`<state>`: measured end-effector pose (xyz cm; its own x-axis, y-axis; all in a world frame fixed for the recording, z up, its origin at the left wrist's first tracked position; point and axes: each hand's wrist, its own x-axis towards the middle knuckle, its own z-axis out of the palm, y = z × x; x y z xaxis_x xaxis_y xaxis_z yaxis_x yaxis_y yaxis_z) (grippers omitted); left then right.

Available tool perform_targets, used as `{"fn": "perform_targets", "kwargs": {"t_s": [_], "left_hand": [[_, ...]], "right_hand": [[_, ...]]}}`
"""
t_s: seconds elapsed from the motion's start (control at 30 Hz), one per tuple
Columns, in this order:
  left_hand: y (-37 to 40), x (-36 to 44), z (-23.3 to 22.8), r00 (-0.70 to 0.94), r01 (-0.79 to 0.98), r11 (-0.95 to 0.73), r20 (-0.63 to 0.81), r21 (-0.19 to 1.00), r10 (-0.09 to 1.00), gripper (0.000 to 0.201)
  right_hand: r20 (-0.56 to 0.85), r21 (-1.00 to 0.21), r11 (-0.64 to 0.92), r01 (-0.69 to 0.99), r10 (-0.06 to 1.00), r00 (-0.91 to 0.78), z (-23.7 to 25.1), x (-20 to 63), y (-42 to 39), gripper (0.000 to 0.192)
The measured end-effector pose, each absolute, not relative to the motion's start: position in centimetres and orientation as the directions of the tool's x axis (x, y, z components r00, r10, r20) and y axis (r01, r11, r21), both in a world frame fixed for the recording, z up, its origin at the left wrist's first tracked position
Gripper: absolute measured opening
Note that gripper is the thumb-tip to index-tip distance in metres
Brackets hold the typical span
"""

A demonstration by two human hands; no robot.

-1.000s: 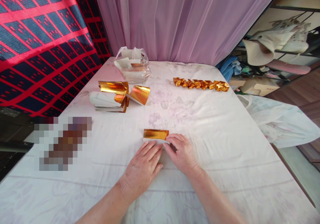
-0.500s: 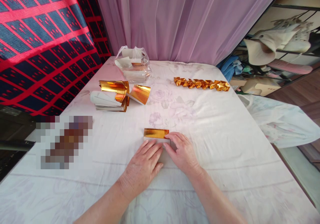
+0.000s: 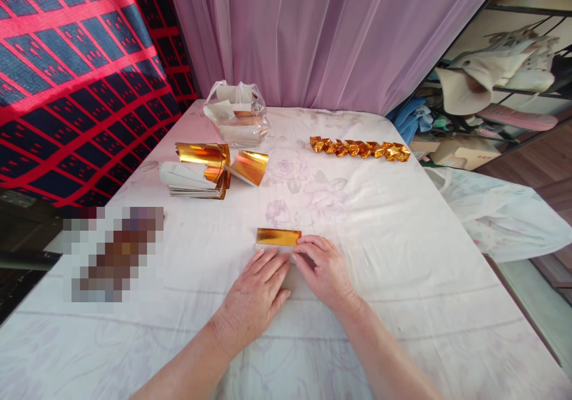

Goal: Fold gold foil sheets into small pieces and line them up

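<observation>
A sheet of gold foil paper lies on the table in front of me, folded so that a gold strip shows along the far side and a white strip along the near side. My left hand rests flat with its fingers stretched over the white near edge and covers part of it. At the sheet's right end, the thumb and fingertips of my right hand close on the edge. The near part of the paper is hidden under my fingers.
Folded gold foil pieces form a row at the back right. A stack of foil sheets and a loose curled sheet lie at the back left, before a clear plastic bag of paper. A shelf with shoes stands at right.
</observation>
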<state>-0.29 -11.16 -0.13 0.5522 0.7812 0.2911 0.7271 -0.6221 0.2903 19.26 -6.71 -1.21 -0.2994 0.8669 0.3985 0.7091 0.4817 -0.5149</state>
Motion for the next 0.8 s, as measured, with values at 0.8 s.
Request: {"fn": "perform_targets", "kwargs": {"t_s": [0.8], "left_hand": [[-11.0, -0.36, 0.07, 0.574, 0.727, -0.635, 0.276, 0.261, 0.771, 0.042]], "right_hand": [[0.4, -0.513, 0.488, 0.706, 0.864, -0.306, -1.22, 19.19, -6.63, 0.011]]}}
